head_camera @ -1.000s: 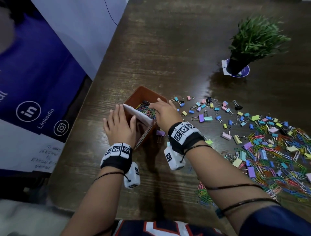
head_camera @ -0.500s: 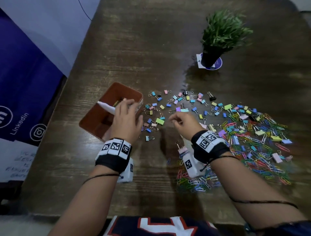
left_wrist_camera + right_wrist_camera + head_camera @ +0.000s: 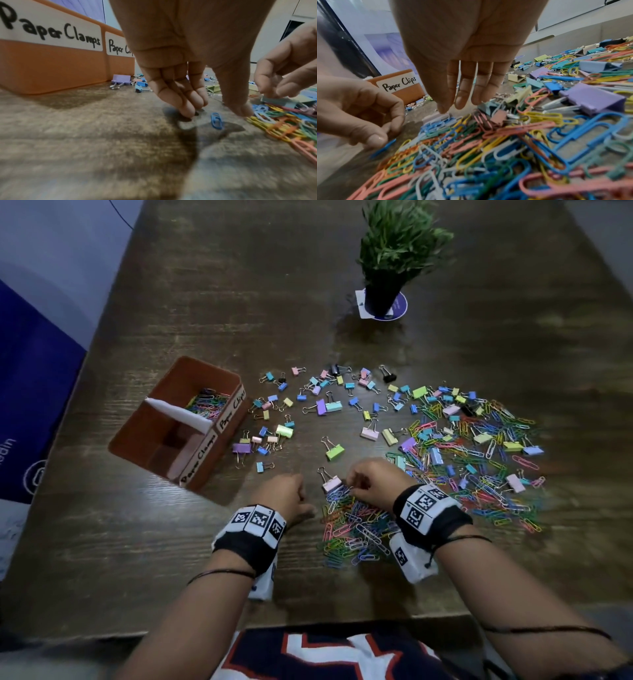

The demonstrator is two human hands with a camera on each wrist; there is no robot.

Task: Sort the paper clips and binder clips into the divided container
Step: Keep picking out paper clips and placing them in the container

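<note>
Right hand (image 3: 371,484) is held over the near heap of coloured wire paper clips (image 3: 356,529), fingers hanging loosely straight, apparently gripping nothing. Left hand (image 3: 284,496), loosely curled, holds nothing. Orange divided plastic container (image 3: 137,436) lies at ten o'clock, nearer the left hand.

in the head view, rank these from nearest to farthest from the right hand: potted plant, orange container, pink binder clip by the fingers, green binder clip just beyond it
From the right hand:
1. Pink binder clip, right at the fingertips, to their left.
2. Green binder clip, just beyond it.
3. Orange container, far left.
4. Potted plant, far end of the table.
</note>
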